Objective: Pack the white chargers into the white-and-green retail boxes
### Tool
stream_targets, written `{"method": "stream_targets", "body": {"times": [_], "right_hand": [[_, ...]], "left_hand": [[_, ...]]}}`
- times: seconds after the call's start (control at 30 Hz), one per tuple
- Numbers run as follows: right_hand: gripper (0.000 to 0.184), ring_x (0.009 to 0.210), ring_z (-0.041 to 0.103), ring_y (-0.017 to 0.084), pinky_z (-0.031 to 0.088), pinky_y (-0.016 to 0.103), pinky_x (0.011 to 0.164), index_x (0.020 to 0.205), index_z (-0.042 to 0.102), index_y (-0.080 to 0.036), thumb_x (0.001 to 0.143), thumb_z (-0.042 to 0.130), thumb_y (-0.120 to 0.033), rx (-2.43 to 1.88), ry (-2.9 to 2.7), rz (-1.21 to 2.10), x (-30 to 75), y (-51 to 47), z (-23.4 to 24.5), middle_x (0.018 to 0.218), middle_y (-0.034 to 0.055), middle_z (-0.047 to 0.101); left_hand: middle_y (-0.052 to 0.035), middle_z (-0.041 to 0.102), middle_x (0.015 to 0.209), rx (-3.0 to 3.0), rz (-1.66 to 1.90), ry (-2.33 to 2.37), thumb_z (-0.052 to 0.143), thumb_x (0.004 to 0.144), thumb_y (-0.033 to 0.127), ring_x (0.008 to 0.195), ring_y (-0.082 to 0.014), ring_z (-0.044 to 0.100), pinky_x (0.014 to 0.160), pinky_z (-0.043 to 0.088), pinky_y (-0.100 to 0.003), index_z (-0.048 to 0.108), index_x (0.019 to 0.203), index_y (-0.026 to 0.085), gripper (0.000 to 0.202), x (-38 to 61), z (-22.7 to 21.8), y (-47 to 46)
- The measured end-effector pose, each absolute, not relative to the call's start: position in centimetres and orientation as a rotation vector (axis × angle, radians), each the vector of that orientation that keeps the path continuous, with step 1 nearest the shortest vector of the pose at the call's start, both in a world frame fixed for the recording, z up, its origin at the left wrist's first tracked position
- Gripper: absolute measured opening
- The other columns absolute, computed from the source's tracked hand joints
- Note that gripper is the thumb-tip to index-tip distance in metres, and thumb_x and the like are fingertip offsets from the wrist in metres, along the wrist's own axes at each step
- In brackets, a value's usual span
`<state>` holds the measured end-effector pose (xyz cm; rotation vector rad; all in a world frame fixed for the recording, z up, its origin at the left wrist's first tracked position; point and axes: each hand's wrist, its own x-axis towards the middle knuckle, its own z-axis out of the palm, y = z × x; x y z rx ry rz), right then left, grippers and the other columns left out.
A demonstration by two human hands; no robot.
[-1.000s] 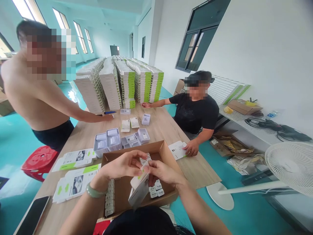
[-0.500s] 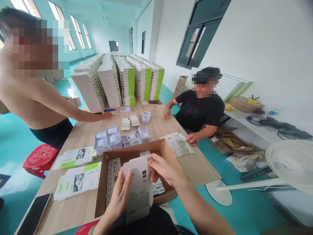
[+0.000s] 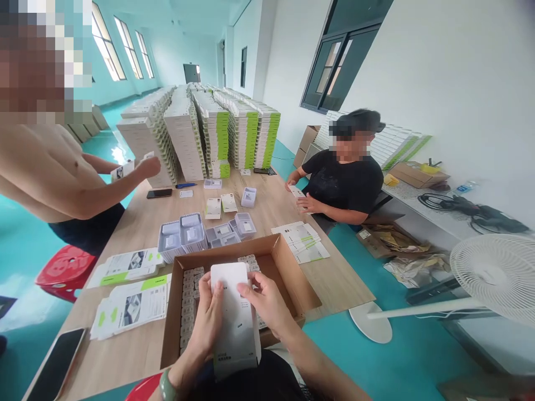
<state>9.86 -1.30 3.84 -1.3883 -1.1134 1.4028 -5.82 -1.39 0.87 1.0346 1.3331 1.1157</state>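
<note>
A white printed packaging box (image 3: pixel 234 328) stands tilted between my two hands, close to my body. My left hand (image 3: pixel 209 312) grips its left edge, thumb on the front face. On the other edge, near the top, my right hand (image 3: pixel 267 298) is closed with its thumb pressed on the front. Behind and below it sits an open brown cardboard carton (image 3: pixel 170 312) holding rows of small white items (image 3: pixel 188 301). My hands and the box hide part of the carton's inside.
Flat printed sleeves (image 3: pixel 136 309) and a phone (image 3: pixel 58 362) lie at left. Plastic trays (image 3: pixel 181 234) stand beyond the carton, tall box stacks (image 3: pixel 217 133) behind. One person stands left; another sits right, near more flat sleeves (image 3: pixel 305 242). A white fan (image 3: pixel 493 273) is at right.
My right hand has shifted from the box's top corner to its right edge, thumb now on the front. The person at right has lifted a sleeve; the person at left has drawn an arm back.
</note>
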Motion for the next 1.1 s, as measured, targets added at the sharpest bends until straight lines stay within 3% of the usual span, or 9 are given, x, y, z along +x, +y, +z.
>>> {"method": "stream_targets", "body": {"times": [0.13, 0.3, 0.37, 0.5, 0.7, 0.77, 0.87, 0.97, 1.1], "right_hand": [[0.040, 0.074, 0.067, 0.019, 0.050, 0.027, 0.062, 0.091, 0.069, -0.022, 0.079, 0.073, -0.060, -1.380, -1.061, 1.477, 10.5, 0.6, 4.4, 0.082, 0.0021, 0.073], [0.040, 0.040, 0.035, 0.008, 0.024, 0.024, 0.041, 0.070, 0.060, -0.023, 0.080, 0.071, -0.059, -1.483, -1.041, 1.561, 10.7, -0.2, 3.6, 0.057, -0.0056, 0.054], [0.045, 0.041, 0.035, 0.009, 0.026, 0.025, 0.042, 0.066, 0.056, -0.023, 0.082, 0.067, -0.064, -1.499, -1.036, 1.571, 10.4, -1.0, 3.2, 0.055, -0.0057, 0.050], [0.051, 0.060, 0.050, 0.016, 0.041, 0.028, 0.056, 0.072, 0.056, -0.025, 0.087, 0.060, -0.073, -1.453, -1.077, 1.471, 9.7, -1.7, 3.4, 0.067, -0.0015, 0.056], [0.054, 0.086, 0.058, 0.024, 0.049, 0.034, 0.080, 0.091, 0.057, -0.027, 0.089, 0.054, -0.081, -1.389, -1.134, 1.290, 9.1, -2.2, 4.4, 0.089, 0.0027, 0.061], [0.057, 0.085, 0.058, 0.024, 0.049, 0.034, 0.079, 0.091, 0.057, -0.027, 0.088, 0.054, -0.083, -1.401, -1.127, 1.288, 9.0, -2.9, 4.2, 0.088, 0.0031, 0.061], [0.059, 0.078, 0.053, 0.022, 0.046, 0.033, 0.073, 0.083, 0.054, -0.026, 0.086, 0.054, -0.085, -1.443, -1.092, 1.283, 9.2, -3.6, 3.7, 0.080, 0.0009, 0.056], [0.061, 0.072, 0.045, 0.019, 0.042, 0.031, 0.069, 0.073, 0.044, -0.026, 0.085, 0.054, -0.085, -1.467, -1.059, 1.280, 9.4, -3.5, 3.8, 0.072, -0.0025, 0.044], [0.069, 0.069, 0.045, 0.017, 0.043, 0.029, 0.068, 0.067, 0.029, -0.026, 0.081, 0.057, -0.088, -1.459, -1.026, 1.337, 9.5, -2.2, 4.3, 0.069, -0.0039, 0.038]], "left_hand": [[-0.0033, 0.062, 0.097, 1.187, 1.093, 1.383, 0.044, 0.096, 0.072, 0.084, -0.0217, 0.063, 0.075, 0.053, -0.036, 0.047, 0.110, 0.024, 0.050, -5.1, 1.1, 0.6], [0.0004, 0.052, 0.082, 1.287, 0.960, 1.538, 0.042, 0.096, 0.071, 0.074, -0.0237, 0.056, 0.068, 0.047, -0.040, 0.045, 0.085, 0.027, 0.046, -5.1, 0.3, -0.5], [0.0021, 0.047, 0.078, 1.303, 0.931, 1.596, 0.040, 0.097, 0.071, 0.071, -0.0236, 0.054, 0.067, 0.046, -0.040, 0.042, 0.078, 0.029, 0.046, -5.3, 0.2, -1.5], [0.0029, 0.043, 0.081, 1.346, 0.976, 1.640, 0.032, 0.102, 0.067, 0.069, -0.0215, 0.051, 0.067, 0.044, -0.039, 0.038, 0.078, 0.030, 0.045, -5.3, 1.3, -2.1], [-0.0057, 0.052, 0.104, 1.417, 1.108, 1.610, 0.033, 0.101, 0.066, 0.090, -0.0268, 0.060, 0.080, 0.050, -0.043, 0.050, 0.094, 0.028, 0.043, -5.4, 2.7, -2.0], [-0.0079, 0.059, 0.105, 1.384, 1.108, 1.558, 0.036, 0.100, 0.068, 0.096, -0.0288, 0.064, 0.083, 0.052, -0.044, 0.054, 0.104, 0.026, 0.046, -5.7, 2.7, -2.7], [-0.0066, 0.069, 0.100, 1.188, 1.119, 1.467, 0.043, 0.098, 0.070, 0.088, -0.0272, 0.069, 0.076, 0.054, -0.040, 0.052, 0.120, 0.024, 0.051, -6.2, 2.6, -4.2], [-0.0062, 0.074, 0.093, 1.119, 1.122, 1.446, 0.046, 0.096, 0.073, 0.080, -0.0259, 0.069, 0.068, 0.053, -0.037, 0.054, 0.113, 0.024, 0.052, -6.6, 2.6, -4.8], [-0.0103, 0.075, 0.100, 1.263, 1.089, 1.477, 0.047, 0.097, 0.072, 0.086, -0.0268, 0.069, 0.075, 0.053, -0.040, 0.060, 0.104, 0.023, 0.051, -7.3, 3.0, -3.6]]}}
